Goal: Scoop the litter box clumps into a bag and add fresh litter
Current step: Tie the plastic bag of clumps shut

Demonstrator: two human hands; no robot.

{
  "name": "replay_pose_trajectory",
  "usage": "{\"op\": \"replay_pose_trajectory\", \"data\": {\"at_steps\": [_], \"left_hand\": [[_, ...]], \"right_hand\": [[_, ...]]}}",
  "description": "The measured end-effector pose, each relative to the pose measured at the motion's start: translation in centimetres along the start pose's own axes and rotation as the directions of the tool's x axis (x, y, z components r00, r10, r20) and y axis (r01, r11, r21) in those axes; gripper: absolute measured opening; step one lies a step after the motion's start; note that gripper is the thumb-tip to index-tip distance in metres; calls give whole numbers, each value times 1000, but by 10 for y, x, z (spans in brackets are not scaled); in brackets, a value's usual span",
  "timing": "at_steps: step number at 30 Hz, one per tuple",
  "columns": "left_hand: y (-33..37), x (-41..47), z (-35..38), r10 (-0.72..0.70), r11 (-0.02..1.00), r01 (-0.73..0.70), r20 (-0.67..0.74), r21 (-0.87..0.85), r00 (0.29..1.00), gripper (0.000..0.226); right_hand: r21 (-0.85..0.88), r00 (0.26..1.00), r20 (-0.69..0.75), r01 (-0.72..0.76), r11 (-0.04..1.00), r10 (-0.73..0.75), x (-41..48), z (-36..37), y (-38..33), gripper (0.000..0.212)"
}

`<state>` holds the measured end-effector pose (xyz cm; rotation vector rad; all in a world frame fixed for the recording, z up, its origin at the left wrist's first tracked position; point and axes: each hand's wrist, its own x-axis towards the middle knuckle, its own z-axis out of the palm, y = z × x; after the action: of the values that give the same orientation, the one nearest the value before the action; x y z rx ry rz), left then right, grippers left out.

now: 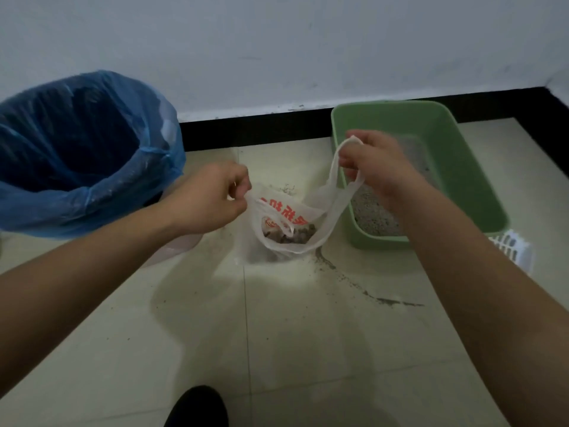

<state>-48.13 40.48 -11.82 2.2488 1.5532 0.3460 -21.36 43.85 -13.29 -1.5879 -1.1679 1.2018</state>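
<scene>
you've got the bag [286, 223] by both handles, your left hand [209, 198] with fingers pinched shut on the left handle, your right hand [374, 167] with fingers closed around the right loop, and the clumps [292, 235] sit dark in the bottom of it, the bag's base down on the floor [277, 334] between the bin and the litter box [455, 167]. careful here: the plastic looks thin and the mouth is wide open, so a quick yank or a lopsided lift could tip clumps out or tear a handle. there's loose grit [354, 282] trailing across the tiles just beside the bag, and dragging the bag would likely smear more of it. the blue-lined bin [77, 155] stands to your left, close, its rim higher than the bag, so you'd need a clean lift to clear it. the box on your right holds pale litter [372, 214], looking thin, fresh litter probably yet to go in. a white scoop [511, 245] pokes out past the box's near corner, behind your right forearm.
</scene>
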Motion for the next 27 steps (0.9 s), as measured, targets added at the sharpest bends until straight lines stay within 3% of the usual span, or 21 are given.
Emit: {"op": "replay_pose_trajectory", "data": {"at_steps": [2, 3, 5, 7, 10, 12, 14, 16, 18, 20, 21, 23, 25, 27], "left_hand": [[7, 0, 2, -73, 995, 67, -75, -79, 994, 21], [11, 0, 4, -45, 998, 49, -110, 26, 993, 17], [19, -4, 12, 73, 946, -34, -112, 322, 991, 34], [25, -5, 19, 160, 868, -123, -38, 480, 986, 61], [28, -1, 29, 93, 731, -221, 226, 646, 970, 78], [31, -1, 39, 46, 609, -298, 343, 735, 938, 59], [28, 2, 45, 47, 589, -291, 327, 754, 944, 29], [16, 10, 45, 129, 771, -179, 126, 612, 984, 30], [11, 17, 34, 121, 974, -84, -167, 212, 979, 41], [15, 21, 19, -88, 963, 2, -306, -270, 948, 38], [21, 23, 12, -230, 853, 54, -281, -519, 931, 36], [31, 27, -3, -424, 516, 80, -173, -853, 889, 35], [37, 30, -13, -476, 246, 49, -77, -968, 876, 36], [36, 35, -12, -478, 110, 36, -22, -993, 878, 37]], "right_hand": [[-5, 999, -29, 18, 1000, -18, -2, -4, 7, 19], [-22, 999, -46, 14, 1000, -15, -3, -6, 10, 15], [-65, 997, -71, 7, 998, -12, -6, -9, 12, 17], [-108, 996, -86, 25, 994, -35, -10, -12, 12, 27], [-204, 992, -107, 39, 978, -62, -19, -15, 9, 37], [-208, 992, -108, 41, 977, -65, -22, -16, 8, 34], [-161, 994, -98, 26, 987, -43, -26, -16, 4, 33], [-45, 998, -53, 12, 999, -15, -28, -17, -1, 33], [60, 1000, 7, 20, 998, -20, -30, -17, -8, 34], [130, 998, 48, 42, 991, -49, -33, -15, -16, 35], [187, 997, 56, 50, 981, -61, -36, -13, -22, 34], [363, 996, 43, 58, 930, -79, -40, -9, -37, 32], [476, 997, -5, 67, 877, -74, -35, -8, -49, 30], [420, 999, -22, 31, 907, -24, -25, -8, -52, 22]]}}
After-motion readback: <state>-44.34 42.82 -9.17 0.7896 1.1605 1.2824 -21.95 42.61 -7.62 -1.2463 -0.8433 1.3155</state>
